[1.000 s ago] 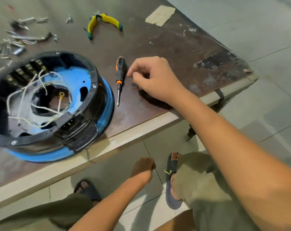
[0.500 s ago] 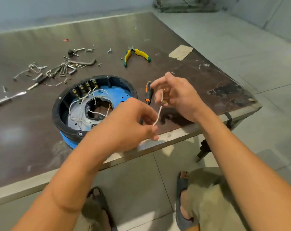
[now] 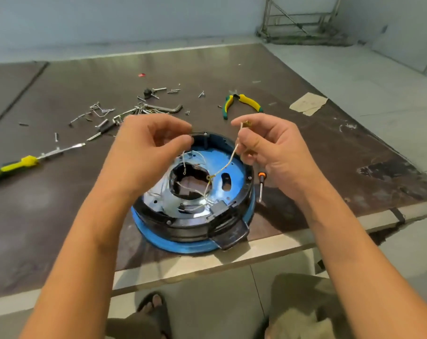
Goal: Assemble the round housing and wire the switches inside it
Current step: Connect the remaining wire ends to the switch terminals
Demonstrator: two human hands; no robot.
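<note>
Looking left first, what lies on the tabletop point(image 3: 48, 228)? (Kid)

A yellow screwdriver point(image 3: 12, 165), with its metal tip pointing right. Farther back there is a heap of screws point(image 3: 124, 111). (Pal)

And the left hand point(image 3: 149, 148)? (Kid)

It is up over the back of the round housing point(image 3: 178, 228). Its grip is almost closed, with the thumb and first finger pinched together. I think they hold a short wire point(image 3: 184, 162). It hangs straight down and has a little ring at the bottom. (Pal)

Where is the housing? (Kid)

Flat on the tabletop, close to the near edge, with its open side up. Its black tab point(image 3: 229, 234) points at the person. (Pal)

What is inside it? (Kid)

A blue plate point(image 3: 215, 156) with a big hole in the middle. White wires loop over it. (Pal)

And the right hand point(image 3: 273, 145)? (Kid)

Its grip is closed on a long wire point(image 3: 228, 162), up high near the gold end point(image 3: 246, 123). The wire slants from there down and left into the housing. (Pal)

Anything more on the right? (Kid)

A small screwdriver point(image 3: 261, 184) is just beside the housing, with its tip toward the near edge. Far back lie the yellow pliers point(image 3: 241, 102), with a tan patch point(image 3: 308, 104) to their right. (Pal)
</note>
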